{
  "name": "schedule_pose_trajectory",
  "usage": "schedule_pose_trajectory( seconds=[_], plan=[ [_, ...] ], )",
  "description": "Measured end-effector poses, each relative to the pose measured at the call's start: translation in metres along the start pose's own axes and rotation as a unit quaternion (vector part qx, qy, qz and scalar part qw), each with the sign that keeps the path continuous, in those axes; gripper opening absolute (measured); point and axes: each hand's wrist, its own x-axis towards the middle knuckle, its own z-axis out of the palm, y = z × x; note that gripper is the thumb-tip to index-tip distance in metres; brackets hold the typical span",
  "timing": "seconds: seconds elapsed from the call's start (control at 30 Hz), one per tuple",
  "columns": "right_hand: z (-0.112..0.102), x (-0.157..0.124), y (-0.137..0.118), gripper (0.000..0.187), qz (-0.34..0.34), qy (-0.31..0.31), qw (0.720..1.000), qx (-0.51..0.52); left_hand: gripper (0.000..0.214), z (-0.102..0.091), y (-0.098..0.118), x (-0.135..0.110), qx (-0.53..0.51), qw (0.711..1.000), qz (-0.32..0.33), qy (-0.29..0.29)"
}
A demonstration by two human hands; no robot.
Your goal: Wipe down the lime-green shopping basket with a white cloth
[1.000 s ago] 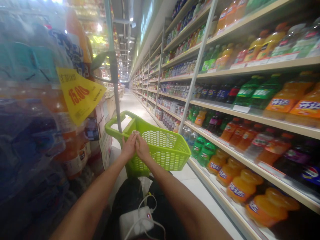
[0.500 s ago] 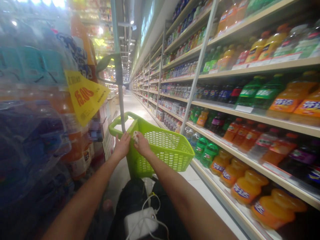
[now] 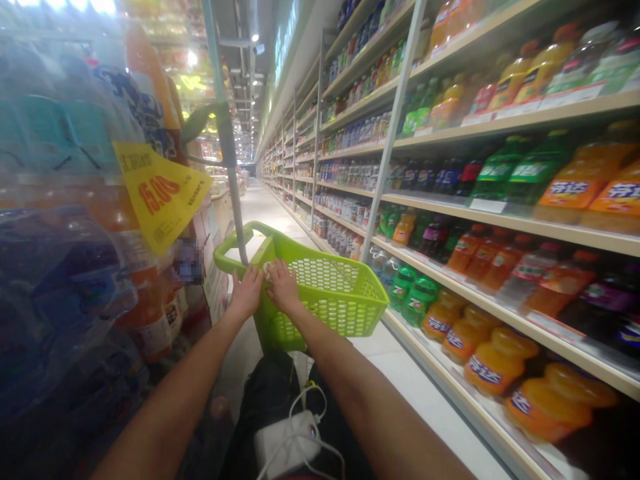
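A lime-green plastic shopping basket (image 3: 327, 325) with perforated walls stands in front of my knees. My left hand (image 3: 247, 291) grips its near rim beside a grey pole, thumb apart from the fingers. Just to the right, my right hand (image 3: 285, 287) presses a small crumpled white wad, like a tissue (image 3: 269, 269), against the basket's inner edge. Its fingers are spread over the wad and partly hide it. I see no goods in the visible part of the basket.
Shelves of soda bottles (image 3: 480, 367) line the right side of the aisle. Wrapped bottle packs (image 3: 55, 267) and a yellow price sign (image 3: 163, 197) stand close on the left. A white box with cables (image 3: 287, 443) rests on my lap. The pale floor (image 3: 265, 203) runs ahead.
My right hand has turned and spread its fingers over the white wad, shifting slightly along the rim. My left hand stays on the basket. The view has shifted slightly.
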Motion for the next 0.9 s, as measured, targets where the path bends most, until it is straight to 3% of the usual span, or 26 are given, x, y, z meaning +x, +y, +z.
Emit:
schedule_pose_trajectory(
  seconds=[0.2, 0.37, 0.53, 0.77, 0.9],
  plan=[
    [-0.001, -0.001, 0.025, 0.052, -0.038, -0.041, 0.998, 0.011, 0.056, 0.006, 0.007, 0.002, 0.013, 1.0, -0.004, -0.001],
    [-0.001, -0.02, 0.034, 0.051, 0.056, -0.021, 0.998, -0.03, 0.056, 0.01, 0.014, 0.001, 0.026, 1.0, -0.015, 0.008],
    [-0.005, -0.03, 0.036, 0.055, 0.039, -0.034, 0.999, -0.015, 0.059, 0.014, 0.014, -0.002, 0.049, 0.999, 0.004, 0.011],
    [-0.028, -0.06, 0.086, 0.061, 0.152, -0.032, 0.986, -0.063, 0.059, 0.017, 0.02, 0.001, 0.081, 0.997, -0.009, 0.005],
    [-0.024, -0.06, 0.083, 0.062, 0.115, -0.023, 0.992, -0.047, 0.057, 0.016, 0.042, 0.003, 0.064, 0.997, 0.029, -0.021]
  ],
)
